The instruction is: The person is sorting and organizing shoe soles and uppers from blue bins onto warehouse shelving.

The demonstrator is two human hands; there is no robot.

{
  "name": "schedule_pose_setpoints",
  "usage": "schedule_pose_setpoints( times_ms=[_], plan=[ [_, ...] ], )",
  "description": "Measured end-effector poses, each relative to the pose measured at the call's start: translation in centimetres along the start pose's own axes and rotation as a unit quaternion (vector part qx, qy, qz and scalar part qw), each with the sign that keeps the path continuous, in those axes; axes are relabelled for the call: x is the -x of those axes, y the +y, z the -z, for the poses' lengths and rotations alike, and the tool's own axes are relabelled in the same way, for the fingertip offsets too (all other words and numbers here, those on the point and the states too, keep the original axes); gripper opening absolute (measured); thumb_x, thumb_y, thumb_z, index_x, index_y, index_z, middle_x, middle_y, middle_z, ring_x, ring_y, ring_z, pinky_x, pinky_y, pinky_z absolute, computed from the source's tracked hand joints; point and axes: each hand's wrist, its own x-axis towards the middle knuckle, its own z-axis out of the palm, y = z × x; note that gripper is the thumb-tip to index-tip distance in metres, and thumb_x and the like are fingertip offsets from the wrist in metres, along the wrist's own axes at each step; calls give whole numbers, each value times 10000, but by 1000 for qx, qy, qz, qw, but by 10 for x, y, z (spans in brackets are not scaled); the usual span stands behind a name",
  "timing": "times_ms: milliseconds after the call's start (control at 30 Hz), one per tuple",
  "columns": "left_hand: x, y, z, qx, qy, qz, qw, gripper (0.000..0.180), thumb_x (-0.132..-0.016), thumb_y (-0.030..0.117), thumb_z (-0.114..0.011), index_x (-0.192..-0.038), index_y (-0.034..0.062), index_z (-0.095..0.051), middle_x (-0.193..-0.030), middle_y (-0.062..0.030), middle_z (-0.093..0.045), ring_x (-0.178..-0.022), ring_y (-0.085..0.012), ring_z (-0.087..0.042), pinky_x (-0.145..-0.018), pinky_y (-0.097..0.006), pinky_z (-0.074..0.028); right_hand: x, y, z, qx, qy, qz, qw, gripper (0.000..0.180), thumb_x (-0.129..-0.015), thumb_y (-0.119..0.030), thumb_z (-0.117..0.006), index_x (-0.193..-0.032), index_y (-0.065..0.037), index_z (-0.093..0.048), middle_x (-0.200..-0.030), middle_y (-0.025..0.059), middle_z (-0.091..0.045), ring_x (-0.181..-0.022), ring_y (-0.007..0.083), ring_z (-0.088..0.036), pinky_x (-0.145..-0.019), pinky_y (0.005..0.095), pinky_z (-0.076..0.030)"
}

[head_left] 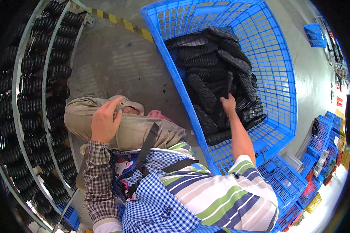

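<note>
My right hand (228, 104) reaches down into a big blue plastic basket (274, 64). Its fingers are closed on the end of a black shoe sole (229, 82), which stands edge-on. Around it lies a jumbled heap of black shoe soles (200, 91) with ridged treads, some overlapping. Above my left knee is my left hand (106, 121), its fingers stretched out and nothing visible in them. Whether it touches the trouser leg (134, 136) I cannot tell. The palm side of this hand is hidden.
On my left stands a metal rack (47, 77) packed with rows of black soles. Several blue crates (285, 180) are stacked at the lower right. A yellow-and-black floor stripe (124, 24) runs behind the basket. A small blue basket (314, 35) stands at the far right.
</note>
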Motion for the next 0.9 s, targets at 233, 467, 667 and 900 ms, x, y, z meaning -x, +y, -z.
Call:
schedule_pose_setpoints(
  times_ms=[233, 467, 667, 900],
  plan=[
    [2, 5, 1, -8, 16, 16, 1000, 384, -825, 82, -612, -1209, 91, -605, -1019, -138, -643, -907, -333, -622, -769, -426, -493, -19, -48, -33, 94, -334, -6, 938, 589, -690, -211, -694, -1221, 14, -573, -1180, 261, -581, -1136, 369, -566, -959, 418, -461],
    [7, 2, 5, -7, 19, 67, 998, 379, -828, 80, -612, -1207, 89, -610, -998, -139, -657, -911, -328, -631, -775, -420, -496, 0, -85, -83, 286, -245, -30, 926, 1050, -583, -276, -850, -1455, -118, -286, -1325, 194, -499, -1234, 442, -475, -998, 534, -439],
    [5, 2, 4, -15, 16, 62, 998, 392, -823, 71, -620, -1215, 79, -604, -999, -135, -661, -907, -327, -633, -778, -414, -495, -42, -84, -38, 309, -426, 4, 850, 660, -564, -298, -847, -1142, -48, -647, -1142, 176, -662, -1126, 337, -613, -957, 504, -469],
    [4, 0, 1, -19, 7, 84, 996, 380, -824, 67, -623, -1204, 73, -605, -1006, -131, -663, -911, -322, -633, -781, -415, -495, -84, -57, -5, 507, -455, 167, 712, 799, -510, -212, -874, -1254, -140, -592, -1266, 164, -575, -1168, 384, -559, -935, 507, -478]
  ],
)
